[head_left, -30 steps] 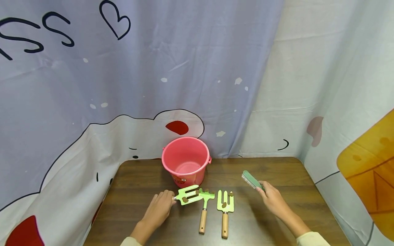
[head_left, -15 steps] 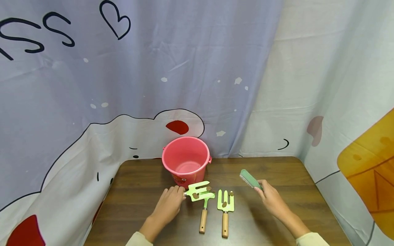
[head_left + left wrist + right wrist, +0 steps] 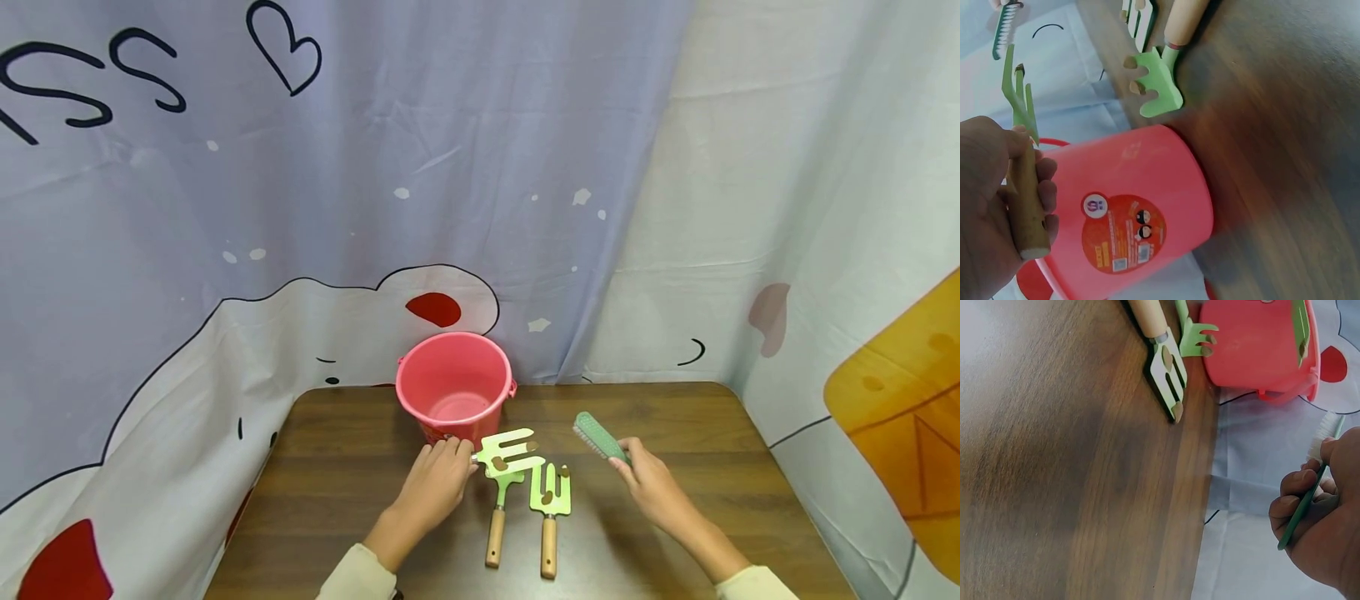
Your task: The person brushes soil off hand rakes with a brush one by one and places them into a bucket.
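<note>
Printed curtain (image 3: 480, 150) behind wooden table (image 3: 322, 475). Pink bucket (image 3: 453, 387) upright near far edge. Left hand (image 3: 437, 483): fingers curled round wooden handle of raised fork (image 3: 492, 455), its head in front of bucket, above rake (image 3: 497, 533). Right hand (image 3: 654, 487): fingers closed round green brush (image 3: 597, 435), held above table, right of raised fork. Second fork (image 3: 549, 533) lies beside rake, tines pointing away from person. Brown patches (image 3: 546, 498) on both forks and rake

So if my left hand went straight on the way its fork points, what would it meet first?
Likely the green brush in your right hand; the fork in your left hand points roughly toward it, though depth is unclear.
</note>
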Action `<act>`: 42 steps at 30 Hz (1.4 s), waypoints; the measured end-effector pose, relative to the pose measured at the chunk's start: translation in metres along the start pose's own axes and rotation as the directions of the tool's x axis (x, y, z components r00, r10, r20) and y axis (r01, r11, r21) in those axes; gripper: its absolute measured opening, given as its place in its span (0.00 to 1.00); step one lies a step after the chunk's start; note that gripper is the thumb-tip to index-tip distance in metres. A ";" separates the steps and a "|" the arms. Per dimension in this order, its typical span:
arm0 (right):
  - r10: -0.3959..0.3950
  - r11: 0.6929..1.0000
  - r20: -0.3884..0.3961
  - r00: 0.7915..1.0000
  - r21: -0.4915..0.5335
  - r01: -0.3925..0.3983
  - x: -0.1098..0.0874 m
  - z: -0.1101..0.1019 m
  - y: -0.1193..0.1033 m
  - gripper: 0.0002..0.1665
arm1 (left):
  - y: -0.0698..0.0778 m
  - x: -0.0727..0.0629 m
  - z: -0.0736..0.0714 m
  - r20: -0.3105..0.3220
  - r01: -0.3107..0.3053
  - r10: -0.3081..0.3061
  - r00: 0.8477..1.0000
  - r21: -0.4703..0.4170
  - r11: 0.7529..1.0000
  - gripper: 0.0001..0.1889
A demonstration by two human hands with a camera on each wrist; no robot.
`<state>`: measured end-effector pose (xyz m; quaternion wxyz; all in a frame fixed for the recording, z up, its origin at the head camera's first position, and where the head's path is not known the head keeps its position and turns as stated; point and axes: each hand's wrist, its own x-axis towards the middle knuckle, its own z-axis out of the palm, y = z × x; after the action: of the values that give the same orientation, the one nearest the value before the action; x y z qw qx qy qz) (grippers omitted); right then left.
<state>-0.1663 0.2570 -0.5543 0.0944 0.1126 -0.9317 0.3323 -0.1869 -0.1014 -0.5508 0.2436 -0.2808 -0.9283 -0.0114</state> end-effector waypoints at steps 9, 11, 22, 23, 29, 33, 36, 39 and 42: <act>0.000 1.000 0.013 1.000 0.012 -0.001 0.002 0.001 -0.009 0.14 | 0.007 0.013 0.002 0.006 0.005 -0.005 1.000 -0.032 0.999 0.12; -0.013 1.000 0.003 1.000 0.013 0.013 0.002 0.001 -0.012 0.15 | 0.009 0.015 0.003 0.012 0.010 -0.009 1.000 -0.038 0.999 0.12; -0.064 0.998 -0.027 0.998 -0.003 0.064 0.007 0.002 -0.030 0.14 | 0.019 0.028 0.009 -0.022 -0.003 0.003 1.000 -0.022 1.000 0.13; -0.062 0.998 -0.022 0.998 -0.002 0.062 0.007 0.002 -0.031 0.14 | 0.020 0.029 0.009 -0.025 -0.002 0.002 1.000 -0.017 1.000 0.13; -0.056 0.998 0.011 0.998 -0.012 0.056 0.006 0.004 -0.042 0.12 | 0.027 0.037 0.009 0.001 0.019 -0.019 1.000 -0.006 1.000 0.13; -0.061 0.998 0.006 0.998 -0.019 0.061 0.007 0.006 -0.049 0.12 | 0.030 0.042 0.008 0.028 0.037 -0.037 0.999 -0.009 0.999 0.12; -0.064 0.998 0.001 0.998 -0.028 0.064 0.009 0.008 -0.054 0.12 | 0.033 0.046 0.007 0.030 0.046 -0.045 0.999 -0.006 0.999 0.13; -0.063 0.997 0.006 0.998 -0.036 0.063 0.011 0.011 -0.058 0.12 | 0.035 0.048 0.008 0.019 0.054 -0.054 0.998 0.000 0.999 0.13; -0.062 0.997 0.011 0.998 -0.053 0.063 0.013 0.014 -0.062 0.12 | 0.037 0.050 0.009 0.008 0.064 -0.065 0.998 0.008 0.998 0.13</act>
<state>-0.1632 0.1995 -0.5243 0.1033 0.1407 -0.9366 0.3038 -0.2081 -0.0427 -0.5402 0.2403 -0.2498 -0.9379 -0.0144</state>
